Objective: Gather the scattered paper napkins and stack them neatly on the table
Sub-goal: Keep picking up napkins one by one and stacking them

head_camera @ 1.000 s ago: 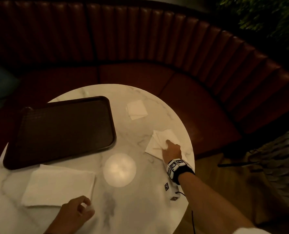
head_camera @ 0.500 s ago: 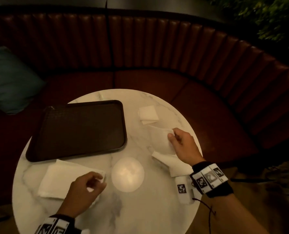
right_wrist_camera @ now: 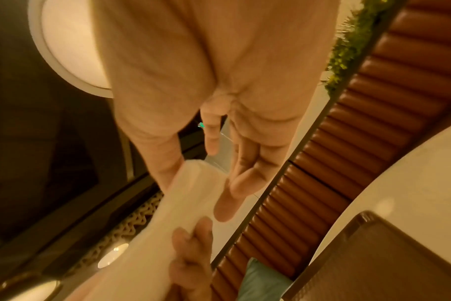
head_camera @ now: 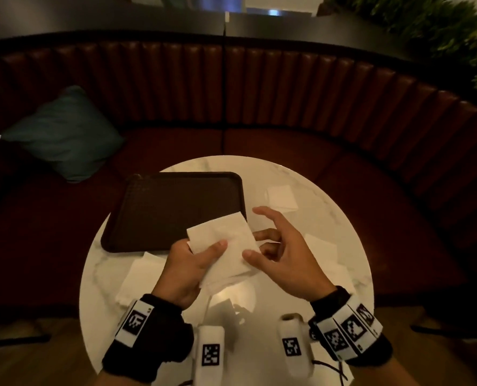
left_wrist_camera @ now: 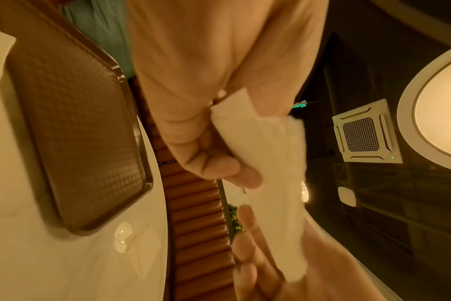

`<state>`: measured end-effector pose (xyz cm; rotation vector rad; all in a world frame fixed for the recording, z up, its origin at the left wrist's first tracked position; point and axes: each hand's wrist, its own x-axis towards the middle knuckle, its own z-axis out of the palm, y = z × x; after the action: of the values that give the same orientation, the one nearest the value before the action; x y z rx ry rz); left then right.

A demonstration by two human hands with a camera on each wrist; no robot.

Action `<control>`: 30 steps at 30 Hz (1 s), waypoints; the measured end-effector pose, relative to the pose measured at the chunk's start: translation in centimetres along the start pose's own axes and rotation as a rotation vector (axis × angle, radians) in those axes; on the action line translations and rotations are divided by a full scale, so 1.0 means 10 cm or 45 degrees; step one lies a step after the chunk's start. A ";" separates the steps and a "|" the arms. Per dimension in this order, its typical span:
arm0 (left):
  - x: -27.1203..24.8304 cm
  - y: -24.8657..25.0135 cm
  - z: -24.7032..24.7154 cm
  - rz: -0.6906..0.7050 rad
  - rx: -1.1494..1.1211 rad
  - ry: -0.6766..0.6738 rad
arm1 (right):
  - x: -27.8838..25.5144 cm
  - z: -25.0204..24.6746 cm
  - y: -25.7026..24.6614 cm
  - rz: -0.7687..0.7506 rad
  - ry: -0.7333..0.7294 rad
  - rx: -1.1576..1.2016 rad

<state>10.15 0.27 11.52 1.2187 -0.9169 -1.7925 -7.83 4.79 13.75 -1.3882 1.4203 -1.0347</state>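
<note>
Head view, with both wrist views. We hold a paper napkin raised above the round marble table, between the two hands, so that its edges can be squared before it joins a pile. The left hand grips the napkin's near corner, thumb on top and fingers curled beneath (the left wrist view shows the sheet pinched against the fingers). The right hand is spread, with only the thumb tip touching the napkin's right edge and the other fingers loosely extended and clear of the paper; we judge that it is steadying rather than gripping.

Other napkins lie scattered on the table: a small folded one at the far right, one partly hidden behind the right hand, and a larger sheet under the left forearm, which we take to be the start of the stack. The dark tray occupies the table's left, leaving the near side free for stacking.
</note>
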 end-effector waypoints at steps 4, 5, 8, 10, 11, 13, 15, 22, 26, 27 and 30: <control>0.06 -0.04 -0.13 -0.084 -0.067 0.122 | -0.12 0.03 0.04 -0.101 -0.074 -0.272; 0.06 -0.05 -0.15 -0.091 -0.066 0.131 | -0.13 0.04 0.05 -0.101 -0.055 -0.322; 0.07 -0.06 -0.15 -0.103 -0.070 0.127 | -0.13 0.08 0.05 -0.108 -0.002 -0.411; 0.07 -0.07 -0.15 -0.103 -0.064 0.117 | -0.13 0.09 0.06 -0.104 0.018 -0.372; 0.07 -0.07 -0.15 -0.105 -0.062 0.116 | -0.12 0.09 0.07 -0.097 0.030 -0.354; 0.07 -0.07 -0.15 -0.113 -0.055 0.098 | -0.10 0.11 0.08 -0.102 0.061 -0.366; 0.06 -0.07 -0.14 -0.114 -0.059 0.063 | -0.07 0.15 0.10 -0.149 0.126 -0.443; 0.05 -0.01 -0.33 -0.056 -0.127 -0.128 | 0.04 0.30 0.32 -0.073 0.374 -0.105; 0.11 0.00 -0.39 0.121 0.210 -0.268 | 0.07 0.30 0.40 0.025 0.137 -0.070; 0.12 0.02 -0.38 0.144 0.264 -0.269 | 0.08 0.29 0.38 0.042 0.045 -0.078; 0.17 0.07 -0.32 0.225 0.399 -0.053 | 0.12 0.25 0.33 0.130 -0.150 -0.065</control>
<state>12.88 -1.97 10.59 1.2492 -1.3253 -1.5794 -6.36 3.72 9.89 -1.3754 1.4238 -0.8433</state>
